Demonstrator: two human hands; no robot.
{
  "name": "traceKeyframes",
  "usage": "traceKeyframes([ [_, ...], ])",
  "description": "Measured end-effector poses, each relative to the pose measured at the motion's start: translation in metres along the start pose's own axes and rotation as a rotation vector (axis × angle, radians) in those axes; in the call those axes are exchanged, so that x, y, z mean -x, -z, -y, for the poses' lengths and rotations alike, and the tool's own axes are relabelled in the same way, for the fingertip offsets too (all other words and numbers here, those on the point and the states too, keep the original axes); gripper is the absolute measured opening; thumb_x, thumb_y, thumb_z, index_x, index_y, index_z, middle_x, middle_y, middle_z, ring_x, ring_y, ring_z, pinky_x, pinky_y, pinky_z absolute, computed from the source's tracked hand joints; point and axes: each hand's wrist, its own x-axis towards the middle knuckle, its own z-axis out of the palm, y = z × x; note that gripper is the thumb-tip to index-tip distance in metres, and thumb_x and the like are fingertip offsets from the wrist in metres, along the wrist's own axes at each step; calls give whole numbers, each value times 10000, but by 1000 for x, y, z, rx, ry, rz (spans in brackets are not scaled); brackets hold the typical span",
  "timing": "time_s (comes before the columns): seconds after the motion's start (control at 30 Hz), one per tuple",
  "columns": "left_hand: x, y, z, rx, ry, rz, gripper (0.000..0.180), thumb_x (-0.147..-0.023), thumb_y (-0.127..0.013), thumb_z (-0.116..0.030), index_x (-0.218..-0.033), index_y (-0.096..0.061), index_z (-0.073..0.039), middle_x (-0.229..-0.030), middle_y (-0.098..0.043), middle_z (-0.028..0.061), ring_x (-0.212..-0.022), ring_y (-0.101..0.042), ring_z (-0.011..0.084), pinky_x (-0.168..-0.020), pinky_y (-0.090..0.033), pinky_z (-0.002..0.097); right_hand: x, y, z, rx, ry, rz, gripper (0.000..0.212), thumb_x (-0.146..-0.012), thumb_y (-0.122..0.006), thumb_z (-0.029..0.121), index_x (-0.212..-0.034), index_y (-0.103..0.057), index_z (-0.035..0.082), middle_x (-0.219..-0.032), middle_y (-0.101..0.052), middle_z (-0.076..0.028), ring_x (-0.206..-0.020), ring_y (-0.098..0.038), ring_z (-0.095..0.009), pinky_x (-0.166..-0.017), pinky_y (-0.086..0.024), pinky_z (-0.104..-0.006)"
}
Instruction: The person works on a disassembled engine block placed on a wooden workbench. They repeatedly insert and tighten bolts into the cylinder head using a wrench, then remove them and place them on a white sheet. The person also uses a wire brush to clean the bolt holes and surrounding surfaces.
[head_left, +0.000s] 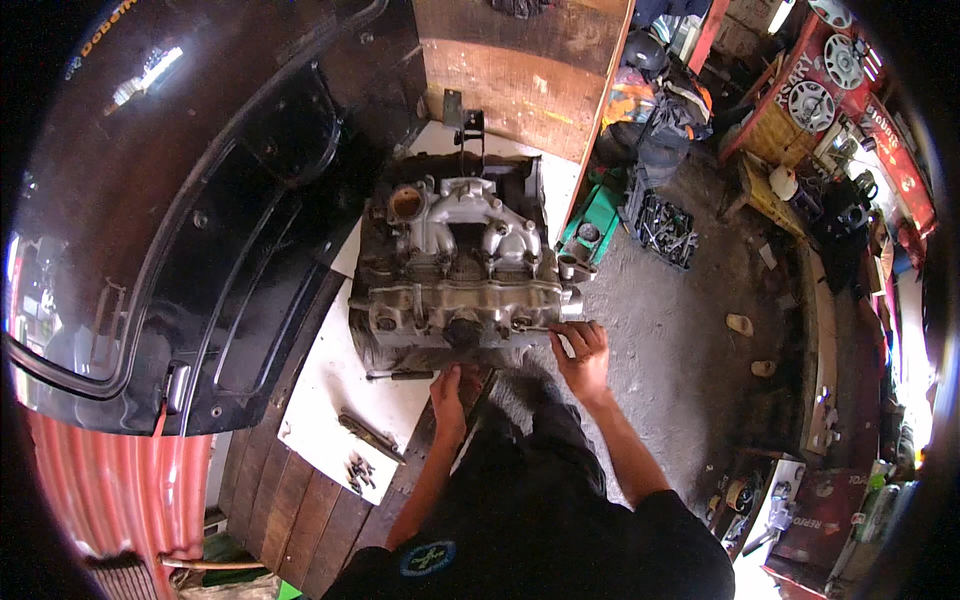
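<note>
Right hand [585, 358] has its thumb and fingers closed on a slim metal tool [538, 328], and the far end of this tool reaches to a round recess [521, 323] on the near side of the engine [462, 298]. I cannot tell from my distance whether it is a wrench or a plain rod. The left hand [448, 400] is at the near edge of the engine, thumb upward; I cannot tell whether it grips something or only steadies itself there.

As I judge it, the step in hand is work on one fastener at this recess. For the next move, I would ask the right hand to keep the tool well seated and turn it in small strokes, while the left hand braces the engine against turning.

The engine lies on a white board [335, 400] over a wooden bench [290, 500], and its silver-grey intake manifold [470, 207] is on the far side. Just below the engine I see a thin dark rod [400, 376]; nearer to me are a long dark bar [370, 438] and a small group of bolt-like pieces [358, 470]. Farther outward, a green case [597, 222] and a tray of tools [665, 232] are on the floor at right, and a black vehicle panel [240, 180] fills the left.
</note>
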Motion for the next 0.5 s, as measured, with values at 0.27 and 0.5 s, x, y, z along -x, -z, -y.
traceKeyframes([
  [0.27,-1,10,11,3,-16,15,287,-977,-497,-203,-915,-662,25,-734,-648,78,-683,-608,170,-695,-471,303,-94,34,56,465,542,496,165,-707,-655,144,-861,-703,105,-863,-657,-49,-937,-598,-249,-834,-434,-400],
  [0.5,10,8,22,-130,-168,-150,279,-962,-523,-212,-919,-667,23,-770,-646,83,-719,-605,170,-716,-459,317,-81,-22,137,685,997,783,104,-731,-641,198,-686,-724,154,-680,-645,-32,-951,-592,-248,-876,-378,-397],
])
